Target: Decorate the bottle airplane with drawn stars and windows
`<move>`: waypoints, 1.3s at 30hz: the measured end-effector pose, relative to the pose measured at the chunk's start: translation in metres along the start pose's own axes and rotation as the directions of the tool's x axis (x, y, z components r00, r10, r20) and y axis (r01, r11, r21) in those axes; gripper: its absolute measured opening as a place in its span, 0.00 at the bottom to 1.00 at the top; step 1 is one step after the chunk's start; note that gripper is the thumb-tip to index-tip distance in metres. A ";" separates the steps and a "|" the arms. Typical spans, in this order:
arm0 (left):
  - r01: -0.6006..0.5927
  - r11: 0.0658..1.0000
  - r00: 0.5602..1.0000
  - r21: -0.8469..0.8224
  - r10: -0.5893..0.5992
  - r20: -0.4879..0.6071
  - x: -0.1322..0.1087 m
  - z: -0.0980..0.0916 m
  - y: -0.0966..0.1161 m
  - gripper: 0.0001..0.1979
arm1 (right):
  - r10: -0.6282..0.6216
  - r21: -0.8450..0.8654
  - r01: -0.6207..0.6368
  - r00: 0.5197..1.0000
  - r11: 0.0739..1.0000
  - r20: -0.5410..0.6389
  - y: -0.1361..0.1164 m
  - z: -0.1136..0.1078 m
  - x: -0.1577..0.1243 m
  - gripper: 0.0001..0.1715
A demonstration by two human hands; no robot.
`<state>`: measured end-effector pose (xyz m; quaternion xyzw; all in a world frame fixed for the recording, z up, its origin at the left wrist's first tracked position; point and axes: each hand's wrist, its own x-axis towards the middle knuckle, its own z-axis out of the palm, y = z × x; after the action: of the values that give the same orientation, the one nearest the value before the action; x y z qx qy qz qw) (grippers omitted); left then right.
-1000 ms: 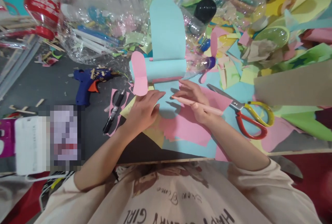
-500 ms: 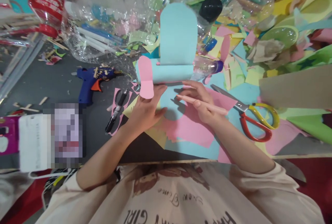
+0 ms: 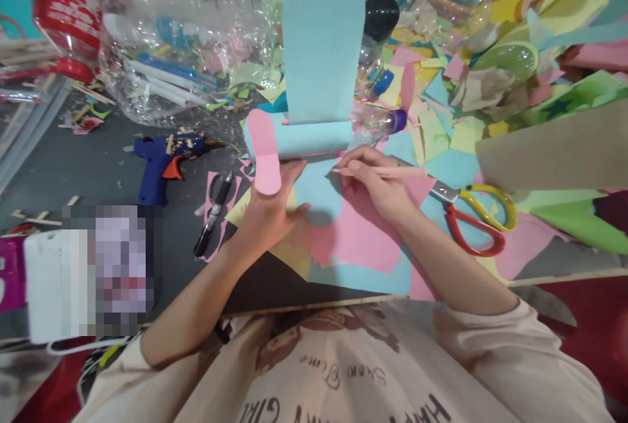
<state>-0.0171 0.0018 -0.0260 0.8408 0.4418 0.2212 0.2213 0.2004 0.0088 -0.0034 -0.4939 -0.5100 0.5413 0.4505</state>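
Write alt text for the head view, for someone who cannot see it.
A person's right hand holds a pink pencil with its tip at blue paper, left hand nearby, before a bottle partly wrapped in paper. Scissors lie right, a glue gun left.

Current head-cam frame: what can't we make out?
All in the head view:
Left hand: partly hidden by the pink paper strip.
Pink pencil in the right hand: tip too small to tell whether it touches the blue paper.
Pixelated object: masked by mosaic blur.
Purple item: cut off by the left edge.
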 end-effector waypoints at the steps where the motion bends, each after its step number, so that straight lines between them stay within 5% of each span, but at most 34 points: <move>1: -0.007 1.000 1.000 0.009 0.007 -0.015 0.000 0.000 0.000 0.33 | 0.030 -0.007 -0.029 0.999 1.000 0.038 -0.001 0.003 0.001 0.18; 4: -0.006 0.999 0.999 0.037 0.008 -0.048 0.000 0.001 -0.001 0.34 | 0.079 -0.090 -0.069 0.990 0.994 0.116 -0.004 0.013 0.004 0.13; 10: 0.009 1.000 1.000 -0.019 -0.009 0.003 -0.002 0.000 -0.001 0.36 | 0.056 -0.294 -0.028 0.995 0.955 0.087 -0.003 0.026 0.009 0.09; 39: 0.059 0.998 0.997 -0.002 -0.059 0.054 0.001 -0.004 0.005 0.35 | 0.086 -0.308 -0.042 0.988 0.950 0.129 -0.007 0.020 0.004 0.08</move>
<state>-0.0153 0.0003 -0.0199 0.8327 0.4598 0.1925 0.2412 0.1800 0.0113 0.0029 -0.5341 -0.6017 0.5041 0.3140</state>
